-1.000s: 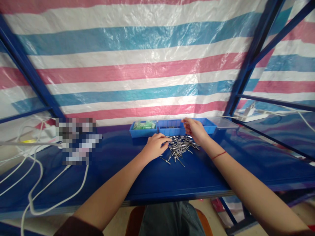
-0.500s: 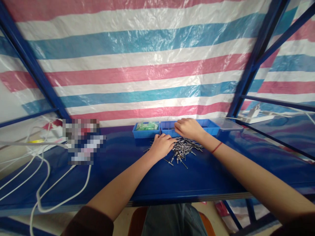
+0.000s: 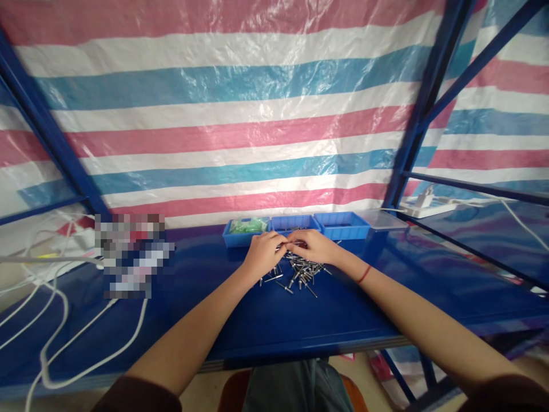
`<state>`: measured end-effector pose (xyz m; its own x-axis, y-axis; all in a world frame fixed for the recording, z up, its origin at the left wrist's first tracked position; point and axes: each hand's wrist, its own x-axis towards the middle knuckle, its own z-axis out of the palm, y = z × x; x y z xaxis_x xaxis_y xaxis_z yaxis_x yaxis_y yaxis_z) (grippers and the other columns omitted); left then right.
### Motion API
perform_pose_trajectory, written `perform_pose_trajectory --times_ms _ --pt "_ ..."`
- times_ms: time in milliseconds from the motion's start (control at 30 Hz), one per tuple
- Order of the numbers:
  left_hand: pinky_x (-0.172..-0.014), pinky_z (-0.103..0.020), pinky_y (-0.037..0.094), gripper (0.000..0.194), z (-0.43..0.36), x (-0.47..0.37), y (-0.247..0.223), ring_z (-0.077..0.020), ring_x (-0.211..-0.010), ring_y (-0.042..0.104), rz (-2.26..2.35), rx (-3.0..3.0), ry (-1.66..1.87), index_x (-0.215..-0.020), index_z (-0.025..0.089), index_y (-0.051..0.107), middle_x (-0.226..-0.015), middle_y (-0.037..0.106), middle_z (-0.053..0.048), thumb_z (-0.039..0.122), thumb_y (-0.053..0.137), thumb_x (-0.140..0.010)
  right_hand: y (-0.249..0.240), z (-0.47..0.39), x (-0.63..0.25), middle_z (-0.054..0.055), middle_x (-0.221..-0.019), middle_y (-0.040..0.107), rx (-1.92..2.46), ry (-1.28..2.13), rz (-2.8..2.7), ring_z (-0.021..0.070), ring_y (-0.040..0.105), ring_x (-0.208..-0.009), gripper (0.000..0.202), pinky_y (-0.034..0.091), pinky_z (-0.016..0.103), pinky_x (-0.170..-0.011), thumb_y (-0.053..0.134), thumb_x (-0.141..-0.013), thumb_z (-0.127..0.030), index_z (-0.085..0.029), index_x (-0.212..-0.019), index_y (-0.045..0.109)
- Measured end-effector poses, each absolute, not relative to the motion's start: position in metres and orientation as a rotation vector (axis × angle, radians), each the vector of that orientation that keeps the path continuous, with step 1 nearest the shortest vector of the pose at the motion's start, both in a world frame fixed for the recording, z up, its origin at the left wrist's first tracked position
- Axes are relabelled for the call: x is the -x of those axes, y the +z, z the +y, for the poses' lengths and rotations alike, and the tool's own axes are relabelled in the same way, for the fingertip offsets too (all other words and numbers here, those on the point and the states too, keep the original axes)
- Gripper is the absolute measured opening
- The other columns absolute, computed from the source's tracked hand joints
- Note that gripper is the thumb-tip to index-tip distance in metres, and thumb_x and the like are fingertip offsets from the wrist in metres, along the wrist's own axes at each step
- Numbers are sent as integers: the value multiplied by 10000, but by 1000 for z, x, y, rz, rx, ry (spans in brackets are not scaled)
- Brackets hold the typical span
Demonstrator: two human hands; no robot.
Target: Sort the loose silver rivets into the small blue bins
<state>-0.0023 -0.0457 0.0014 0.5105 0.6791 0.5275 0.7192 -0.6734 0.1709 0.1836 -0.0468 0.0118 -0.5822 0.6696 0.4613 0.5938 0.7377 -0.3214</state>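
Our right hand (image 3: 315, 246) has moved from the middle bin (image 3: 295, 219) to meet our left hand (image 3: 262, 253). On the blue worktop (image 3: 300, 326), our forearms angle inward, palms down. The hands bend their fingertips together over the pile; we cannot tell whether they grip a piece. The metal pins (image 3: 305, 269) lie loose beneath and in front of them, nearer us than the bins. Each looks light, stiff and slippery, probably best pinched mid-shank.
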Motion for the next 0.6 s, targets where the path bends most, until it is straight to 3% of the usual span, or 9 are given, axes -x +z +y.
perform_pose_trajectory --times_ms 167,433,600 --pt "-781 -269 439 186 -45 8 3 -152 -830 596 -1226 2716 -1215 -864 221 655 -841 654 -14 279 478 -864 15 -50 -182 62 -898 682 965 175 -2340 171 596 -775 266 416 306 -736 426 -870 -249 -180 -950 670" --pt "-746 -250 475 131 -54 0 1 -119 -764 598 -1278 2704 -1699 -874 189 631 -864 658 -8 279 550 -824 18 -67 -175 49 -784 658 913 503 -2186 156 581 -715 354 426 291 -699 380 -915 -389 -167 -800 630" --pt "-697 -241 475 151 -55 0 3 -121 -766 594 -1298 2650 -1812 -869 182 632 -862 654 -19 295 539 -830 14 -60 -177 55 -798 649 820 790 -2021 161 589 -760 358 456 313 -724 443 -874 -465 -161 -974 604"
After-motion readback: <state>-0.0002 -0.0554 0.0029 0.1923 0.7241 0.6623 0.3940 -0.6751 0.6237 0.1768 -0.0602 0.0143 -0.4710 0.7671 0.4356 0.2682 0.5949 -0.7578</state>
